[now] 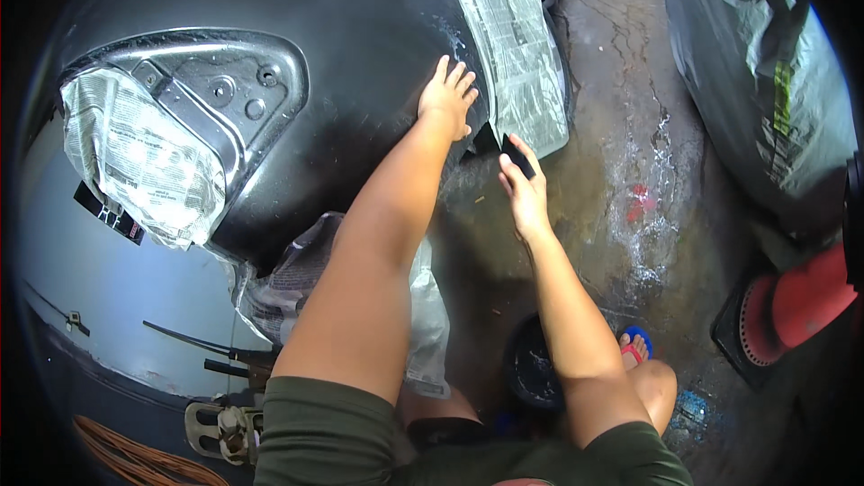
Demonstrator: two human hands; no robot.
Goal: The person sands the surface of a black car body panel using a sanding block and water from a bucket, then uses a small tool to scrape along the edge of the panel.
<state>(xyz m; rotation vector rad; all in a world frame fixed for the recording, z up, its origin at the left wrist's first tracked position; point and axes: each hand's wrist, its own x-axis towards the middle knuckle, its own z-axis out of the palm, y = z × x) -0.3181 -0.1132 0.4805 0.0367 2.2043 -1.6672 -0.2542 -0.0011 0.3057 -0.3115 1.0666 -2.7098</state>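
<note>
My left hand [445,99] rests with spread fingers on the dark car body panel [360,27]. My right hand [522,180] grips a small black flat block [517,157] just below the panel's right edge, beside a strip of newspaper masking [508,45]. The panel has a recessed metal light opening [252,90], partly covered with crumpled newspaper [135,144] at the left.
A black bucket [531,369] sits between my legs on the stained concrete floor [621,90]. A covered bulky shape [747,81] and a red traffic cone [801,306] stand at right. Coiled orange hose [135,450] lies lower left.
</note>
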